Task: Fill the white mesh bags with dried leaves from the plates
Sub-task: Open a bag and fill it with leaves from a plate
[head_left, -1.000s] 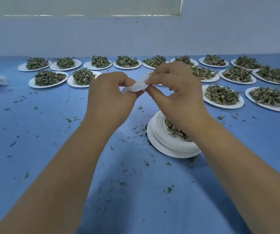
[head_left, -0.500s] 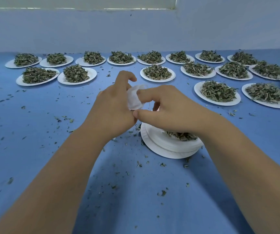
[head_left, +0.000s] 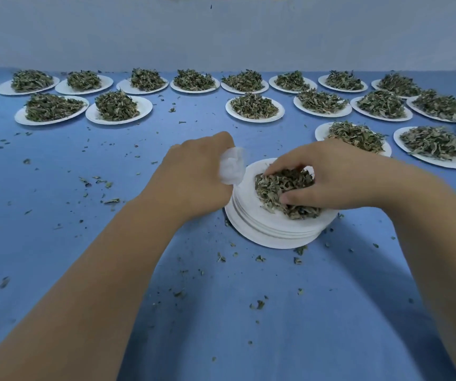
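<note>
As the bag (head_left: 232,167) is gripped by the left hand (head_left: 193,180) and leaves (head_left: 279,188) pinched by the right hand (head_left: 336,180), spillage is risked if its mouth is left bunched.

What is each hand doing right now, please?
Left hand: closed, holding the white mesh bag.
Right hand: closed round dried leaves on the stack of plates.

Left of the left grip (head_left: 193,174) the blue tabletop (head_left: 56,188) is open, with only leaf crumbs (head_left: 111,200). The plate stack (head_left: 270,232) sits under the right grip (head_left: 331,180). Full plates (head_left: 254,120) crowd the far side and the right.
</note>
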### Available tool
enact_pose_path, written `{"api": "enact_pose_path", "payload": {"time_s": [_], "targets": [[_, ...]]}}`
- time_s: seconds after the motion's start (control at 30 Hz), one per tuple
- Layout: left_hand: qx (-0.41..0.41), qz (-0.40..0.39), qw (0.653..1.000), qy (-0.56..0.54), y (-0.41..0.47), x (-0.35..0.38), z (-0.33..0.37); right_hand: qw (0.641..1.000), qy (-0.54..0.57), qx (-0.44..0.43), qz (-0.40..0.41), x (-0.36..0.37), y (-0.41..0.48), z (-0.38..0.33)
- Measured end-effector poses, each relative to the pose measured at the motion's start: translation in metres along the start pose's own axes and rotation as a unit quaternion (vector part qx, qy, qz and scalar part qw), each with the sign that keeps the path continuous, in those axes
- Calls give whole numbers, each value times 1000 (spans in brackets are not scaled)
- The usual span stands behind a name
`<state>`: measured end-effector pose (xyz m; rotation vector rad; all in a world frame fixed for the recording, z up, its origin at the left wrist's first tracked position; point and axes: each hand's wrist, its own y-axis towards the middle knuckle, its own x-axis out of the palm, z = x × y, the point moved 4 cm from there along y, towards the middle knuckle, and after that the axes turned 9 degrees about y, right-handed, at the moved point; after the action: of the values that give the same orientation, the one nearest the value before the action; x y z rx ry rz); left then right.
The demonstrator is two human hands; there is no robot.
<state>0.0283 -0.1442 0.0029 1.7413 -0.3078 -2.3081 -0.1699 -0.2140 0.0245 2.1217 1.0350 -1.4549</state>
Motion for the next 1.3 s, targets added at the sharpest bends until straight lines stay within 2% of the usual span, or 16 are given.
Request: {"api": "enact_pose_path", "payload": {"time_s": [0.1,0.2,0.3,0.43,0.57,0.7,0.8,0.93,1.07,1.13,1.2,1.3], "targets": [[4,-12,999,33,5,4,6,997,20,-24,75,-4,4,-4],[8,-22,998,66,9,5,10,983,90,-48,152,-20,-2,-3],[8,-30,996,81,13,6,14,969,129,-87,191,-28,-8,-10],[-2,-33,999,38,19,13,25,966,143,-115,182,-24,-7,-22],[-8,-34,999,-22,24,20,36,957,216,-82,174,-13,-2,-17],[8,-28,999,-25,27,22,41,952,209,-49,218,-5,3,-13],[20,-14,999,-45,27,20,43,952,214,-34,218,-3,7,-9],[58,24,997,-38,24,16,44,932,310,-51,179,0,10,-8],[80,19,996,-36,14,17,47,914,323,-52,239,-2,14,-5],[55,11,995,-83,6,13,41,904,340,-41,256,-2,14,-2],[-6,27,990,-141,-1,2,33,903,336,-42,264,-1,13,-3],[-79,113,977,-165,-2,-10,27,900,334,-50,276,0,11,-7]]}}
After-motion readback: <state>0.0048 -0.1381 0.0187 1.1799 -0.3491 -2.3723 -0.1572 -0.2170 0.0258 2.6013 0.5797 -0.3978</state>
